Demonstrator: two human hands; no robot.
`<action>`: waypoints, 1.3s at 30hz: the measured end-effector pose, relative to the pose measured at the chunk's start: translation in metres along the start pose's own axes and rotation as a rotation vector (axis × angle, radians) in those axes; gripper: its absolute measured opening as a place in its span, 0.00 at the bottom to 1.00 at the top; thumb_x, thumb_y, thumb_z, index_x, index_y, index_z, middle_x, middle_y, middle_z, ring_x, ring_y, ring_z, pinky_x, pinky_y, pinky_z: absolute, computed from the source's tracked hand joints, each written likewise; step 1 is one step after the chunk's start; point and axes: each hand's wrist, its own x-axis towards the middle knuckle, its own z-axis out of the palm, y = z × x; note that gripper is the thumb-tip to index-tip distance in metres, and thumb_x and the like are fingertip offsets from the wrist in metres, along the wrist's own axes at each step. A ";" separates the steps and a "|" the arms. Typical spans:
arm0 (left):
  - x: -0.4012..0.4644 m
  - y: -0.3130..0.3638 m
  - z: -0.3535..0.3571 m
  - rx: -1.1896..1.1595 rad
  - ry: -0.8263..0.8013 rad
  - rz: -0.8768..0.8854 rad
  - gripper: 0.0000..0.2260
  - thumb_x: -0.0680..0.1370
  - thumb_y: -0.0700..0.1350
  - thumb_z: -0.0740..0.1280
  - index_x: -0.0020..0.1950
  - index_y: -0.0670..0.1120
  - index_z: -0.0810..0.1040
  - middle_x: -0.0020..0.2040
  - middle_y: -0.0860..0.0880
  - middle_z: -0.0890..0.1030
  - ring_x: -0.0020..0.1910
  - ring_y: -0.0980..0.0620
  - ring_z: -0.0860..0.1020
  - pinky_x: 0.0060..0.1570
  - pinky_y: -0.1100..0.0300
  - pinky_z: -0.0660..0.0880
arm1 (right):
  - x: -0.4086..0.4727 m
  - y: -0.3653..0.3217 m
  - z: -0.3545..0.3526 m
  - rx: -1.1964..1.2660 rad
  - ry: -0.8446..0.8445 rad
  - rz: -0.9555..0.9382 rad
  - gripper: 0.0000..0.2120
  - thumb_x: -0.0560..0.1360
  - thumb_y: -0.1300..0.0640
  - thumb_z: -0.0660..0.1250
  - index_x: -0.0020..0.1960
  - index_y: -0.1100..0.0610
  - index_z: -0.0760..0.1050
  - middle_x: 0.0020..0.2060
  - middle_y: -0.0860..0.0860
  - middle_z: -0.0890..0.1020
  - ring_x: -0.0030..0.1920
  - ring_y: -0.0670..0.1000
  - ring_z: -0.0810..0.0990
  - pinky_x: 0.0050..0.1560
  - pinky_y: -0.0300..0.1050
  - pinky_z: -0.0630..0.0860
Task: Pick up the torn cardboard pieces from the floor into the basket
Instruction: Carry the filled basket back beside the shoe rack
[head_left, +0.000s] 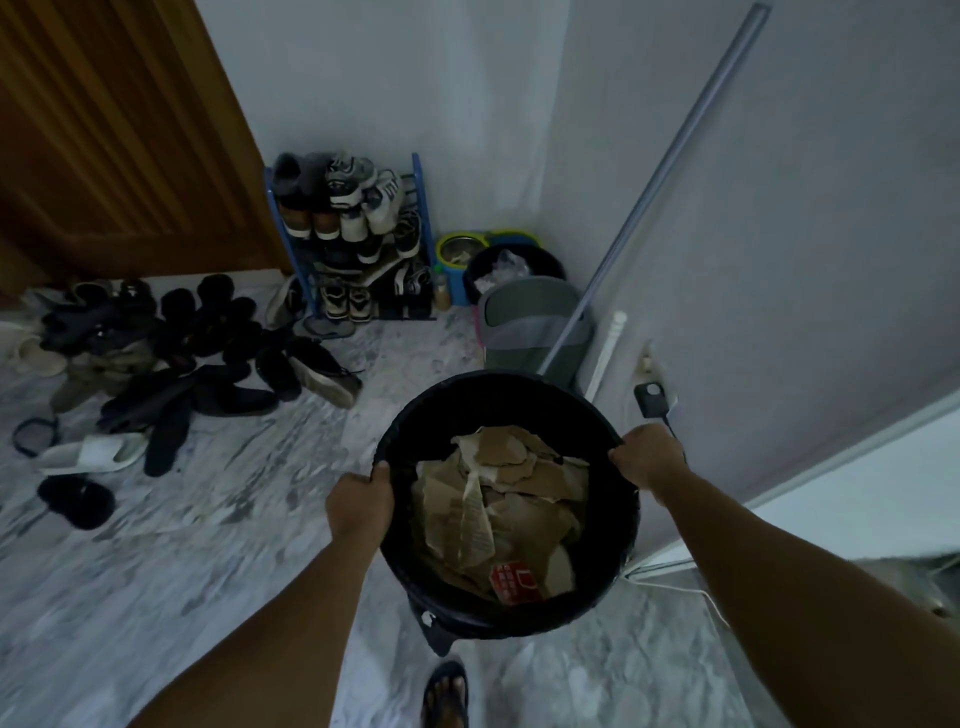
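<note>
A round black basket (498, 400) is held up in front of me, above the marble floor. Several torn brown cardboard pieces (519, 499) lie piled inside it, one with a red printed patch. My left hand (361, 504) grips the basket's left rim, fingers curled over the edge. My right hand (647, 460) grips the right rim the same way. No cardboard shows on the floor in view.
A blue shoe rack (358, 244) stands in the corner, with loose shoes and slippers (171, 358) scattered left of it. A grey bin (530, 327), a black bin (511, 270) and a leaning pole (654, 192) stand by the right wall. My sandalled foot (445, 693) is below the basket.
</note>
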 end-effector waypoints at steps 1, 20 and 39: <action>0.003 0.004 0.011 0.005 -0.010 -0.005 0.21 0.81 0.53 0.61 0.41 0.35 0.76 0.39 0.40 0.77 0.42 0.41 0.76 0.43 0.54 0.71 | 0.009 0.004 -0.002 0.008 -0.015 0.010 0.13 0.75 0.58 0.65 0.55 0.64 0.80 0.53 0.61 0.82 0.56 0.61 0.80 0.52 0.47 0.75; 0.084 -0.017 0.206 0.257 -0.125 -0.182 0.25 0.81 0.52 0.60 0.29 0.39 0.73 0.33 0.36 0.79 0.38 0.37 0.82 0.45 0.46 0.81 | 0.197 0.111 0.062 -0.120 -0.193 -0.104 0.12 0.74 0.62 0.66 0.33 0.59 0.68 0.31 0.51 0.71 0.41 0.53 0.75 0.37 0.39 0.68; 0.170 -0.088 0.346 0.279 -0.289 -0.133 0.13 0.76 0.40 0.65 0.32 0.40 0.70 0.35 0.40 0.74 0.36 0.41 0.79 0.40 0.47 0.79 | 0.309 0.186 0.177 -0.114 -0.068 -0.023 0.09 0.74 0.66 0.66 0.53 0.68 0.75 0.49 0.63 0.81 0.42 0.56 0.75 0.39 0.41 0.69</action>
